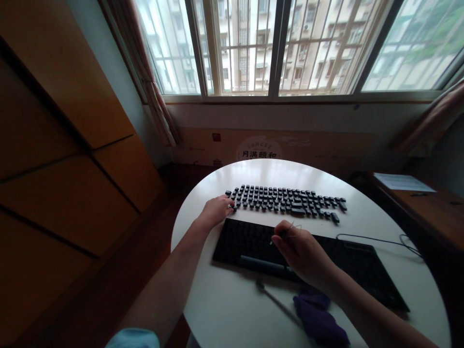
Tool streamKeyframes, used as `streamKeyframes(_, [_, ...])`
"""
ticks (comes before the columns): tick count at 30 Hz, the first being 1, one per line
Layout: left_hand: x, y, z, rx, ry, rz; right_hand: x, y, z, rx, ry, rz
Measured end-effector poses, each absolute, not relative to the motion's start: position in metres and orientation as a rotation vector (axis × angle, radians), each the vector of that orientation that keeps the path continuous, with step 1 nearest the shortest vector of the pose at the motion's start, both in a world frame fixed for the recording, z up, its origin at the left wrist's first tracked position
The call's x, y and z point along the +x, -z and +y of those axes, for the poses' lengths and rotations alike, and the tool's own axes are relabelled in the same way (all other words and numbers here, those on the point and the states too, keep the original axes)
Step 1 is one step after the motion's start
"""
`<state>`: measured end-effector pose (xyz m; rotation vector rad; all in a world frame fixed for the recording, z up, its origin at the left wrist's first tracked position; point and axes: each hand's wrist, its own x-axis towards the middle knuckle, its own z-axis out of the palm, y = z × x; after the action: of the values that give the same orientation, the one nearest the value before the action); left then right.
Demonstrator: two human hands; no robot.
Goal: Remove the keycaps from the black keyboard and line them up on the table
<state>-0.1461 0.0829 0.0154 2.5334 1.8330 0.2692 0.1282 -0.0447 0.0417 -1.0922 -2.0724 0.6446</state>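
Note:
A black keyboard base (250,244) with its keycaps removed lies on the round white table (224,299). Beyond it, several loose black keycaps (286,199) are laid out in rows. My left hand (216,210) rests at the left end of those rows, its fingers curled on a keycap there. Over the keyboard base, my right hand (302,253) is closed on a thin wire keycap puller (293,227).
A purple cloth (319,319) and a thin brush or rod (275,300) lie near the table's front edge. A black cable (377,239) runs off to the right. A wooden cabinet (68,159) stands at left, a desk with paper (402,182) at right, windows behind.

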Motion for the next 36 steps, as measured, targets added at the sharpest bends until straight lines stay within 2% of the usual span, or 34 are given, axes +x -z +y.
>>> streamKeyframes(7, [-0.145,-0.019,0.081,2.539,-0.262,1.815,0.133,-0.041,-0.044,-1.118,-0.709,-1.997])
streamKeyframes(13, [-0.146,-0.029,0.069,2.560,-0.386,1.763,0.131,-0.023,-0.041,-1.040,-0.994,-1.898])
streamKeyframes(18, [-0.133,-0.042,0.033,2.565,-0.583,1.394,0.120,-0.007,-0.047,-0.965,-1.221,-1.911])
streamKeyframes(23, [-0.113,-0.038,-0.002,2.479,-0.451,0.907,0.116,0.002,-0.048,-1.005,-1.126,-2.000])
streamKeyframes(30, [-0.107,-0.020,-0.001,2.537,-0.338,0.997,0.118,-0.006,-0.044,-1.072,-1.029,-2.131])
streamKeyframes(36, [-0.106,-0.020,-0.003,2.559,-0.344,1.011,0.116,-0.009,-0.056,-0.911,-0.651,-2.494])
